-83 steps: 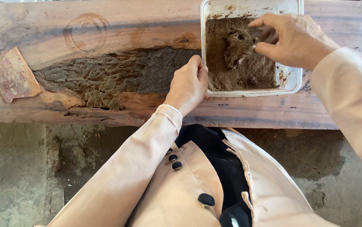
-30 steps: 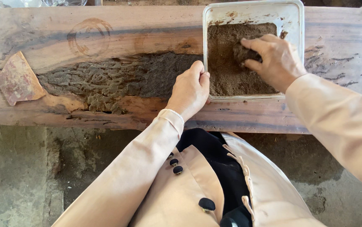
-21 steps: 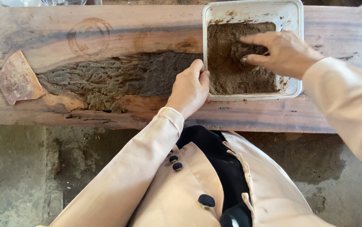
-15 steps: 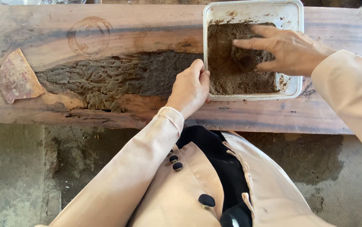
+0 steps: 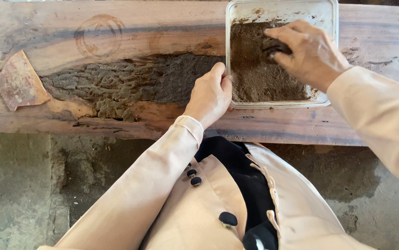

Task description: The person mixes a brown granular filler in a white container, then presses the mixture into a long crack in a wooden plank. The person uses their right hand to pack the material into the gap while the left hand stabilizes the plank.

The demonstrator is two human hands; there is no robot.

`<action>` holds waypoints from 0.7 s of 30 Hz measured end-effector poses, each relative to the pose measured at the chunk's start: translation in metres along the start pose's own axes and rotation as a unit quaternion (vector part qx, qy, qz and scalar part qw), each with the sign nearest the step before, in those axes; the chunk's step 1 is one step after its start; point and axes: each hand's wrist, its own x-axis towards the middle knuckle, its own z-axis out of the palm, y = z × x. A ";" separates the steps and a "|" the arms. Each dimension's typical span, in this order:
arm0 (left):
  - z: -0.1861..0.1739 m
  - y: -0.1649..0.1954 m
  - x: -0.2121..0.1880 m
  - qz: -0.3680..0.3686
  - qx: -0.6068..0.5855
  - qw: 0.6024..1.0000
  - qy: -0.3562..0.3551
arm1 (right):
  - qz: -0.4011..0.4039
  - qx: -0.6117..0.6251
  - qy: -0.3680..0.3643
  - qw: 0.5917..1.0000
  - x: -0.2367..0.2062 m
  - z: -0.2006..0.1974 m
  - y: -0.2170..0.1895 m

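Scraper card (image 5: 20, 81) lies at the wooden tabletop's (image 5: 116, 28) left end, beside a paste-filled crack (image 5: 130, 83). Left hand (image 5: 211, 95), loosely curled, steadies the plastic tray (image 5: 283, 8); right hand (image 5: 308, 53) pinches a clump of brown paste (image 5: 273, 45) inside it.

We see no labels, signs or screens here; the one package-like thing is a clear, rectangular plastic container (image 5: 329, 28) with rounded corners, standing at about one o'clock on the far part of the wooden desk (image 5: 70, 32). Its walls are see-through and smeared with brown, its near part is filled with a dark brown, grainy mix (image 5: 259, 78), and at twelve o'clock inside it a strip of pale bare bottom shows. We can make out no lid and no printing on it.
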 end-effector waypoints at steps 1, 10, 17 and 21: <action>-0.001 0.002 0.000 0.005 0.002 1.000 -0.001 | -0.013 -0.014 0.028 0.999 -0.003 0.002 -0.006; -0.005 0.008 -0.002 0.004 0.006 1.000 -0.012 | -0.020 -0.106 0.008 0.994 -0.001 -0.012 -0.010; 0.002 -0.004 0.002 0.050 0.044 0.997 0.038 | 0.096 0.051 -0.076 0.991 0.009 0.013 -0.014; 0.007 -0.011 0.005 0.039 0.075 0.995 0.045 | 0.039 0.020 -0.012 0.999 0.007 0.021 -0.021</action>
